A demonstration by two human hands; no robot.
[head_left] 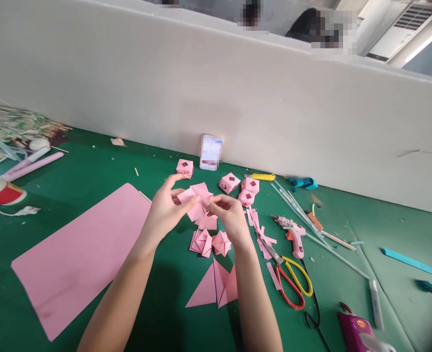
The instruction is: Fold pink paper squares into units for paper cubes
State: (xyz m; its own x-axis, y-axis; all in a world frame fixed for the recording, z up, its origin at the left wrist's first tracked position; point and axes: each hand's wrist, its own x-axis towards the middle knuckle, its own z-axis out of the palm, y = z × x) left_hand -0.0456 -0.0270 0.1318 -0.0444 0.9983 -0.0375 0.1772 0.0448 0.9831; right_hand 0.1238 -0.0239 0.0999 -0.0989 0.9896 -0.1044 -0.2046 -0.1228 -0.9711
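Observation:
Between my two hands is a piece of folded pink paper (197, 193), raised a little over the table. My left hand (170, 208) pinches its left side, thumb on top. The thumb and fingers of my right hand (228, 213) close on its right edge. Just below lie a flat pink paper piece (207, 223), a layered folded piece (202, 242) and a star-like folded piece (221, 243). Nearer to me are pink paper triangles (204, 288), partly behind my right forearm. Beyond my hands sit several pink paper shapes with cut-out holes (229, 183).
Large pink sheets (79, 259) lie at left. A phone (211, 152) leans on the white partition (216, 83). On the right are scissors (287, 274), paper strips (263, 234), a pink glue gun (292, 234) with a cord and a yellow cutter (261, 177). A cup (3, 189) stands far left.

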